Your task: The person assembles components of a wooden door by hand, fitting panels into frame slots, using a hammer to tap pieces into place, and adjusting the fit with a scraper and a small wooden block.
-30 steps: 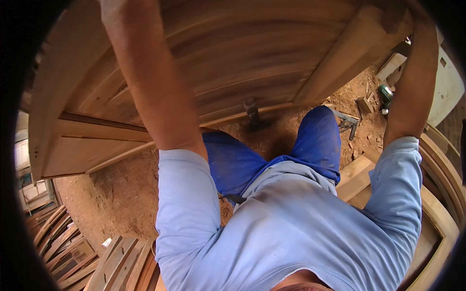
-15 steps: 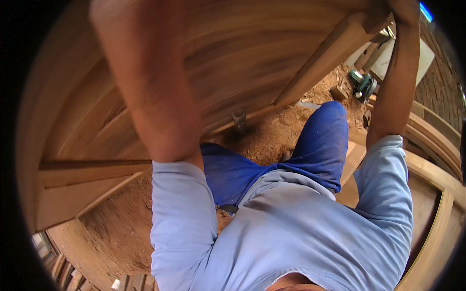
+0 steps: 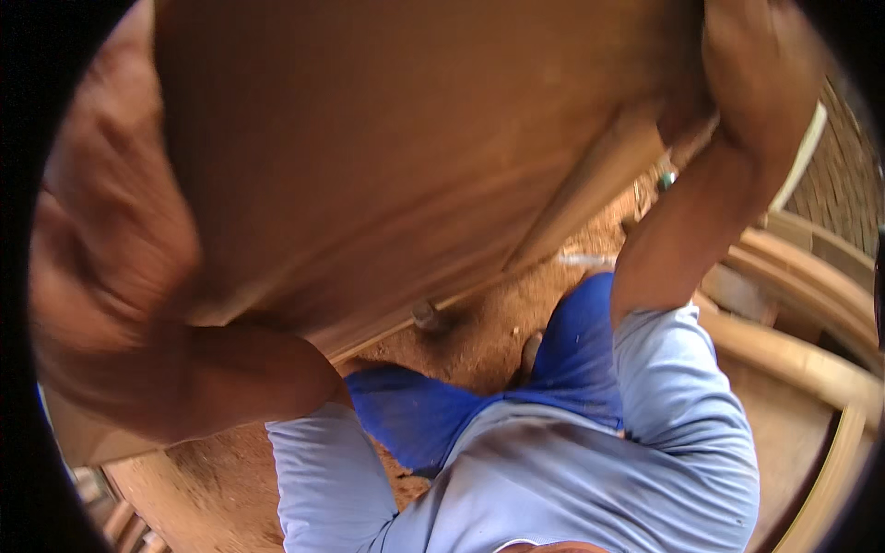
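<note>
Ground: bare red-brown dirt floor (image 3: 479, 341), outdoor workshop; curved timber frames (image 3: 811, 369) lie at the person's right, more pieces at lower left, blurred.
Work piece: large wooden panel (image 3: 396, 157), framed, raised close to the head cam, fills the upper view; tilted, lower edge sloping down to the left.
Left hand: left hand (image 3: 101, 230) v. close to lens, heavily blurred; pressed against panel's left side. Finger closure cannot be made out.
Right hand: right hand (image 3: 756, 64) up on panel's upper right corner, seems wrapped over the edge; blur hides exact closure.
Step, est.: lift-and-carry, panel borne by both arms.
Next move needs: even support both sides, sure footing, since the panel blocks fwd sight.
Obstructions: frames at right close to legs; small dark object (image 3: 429, 316) on dirt below panel edge, type unclear.
</note>
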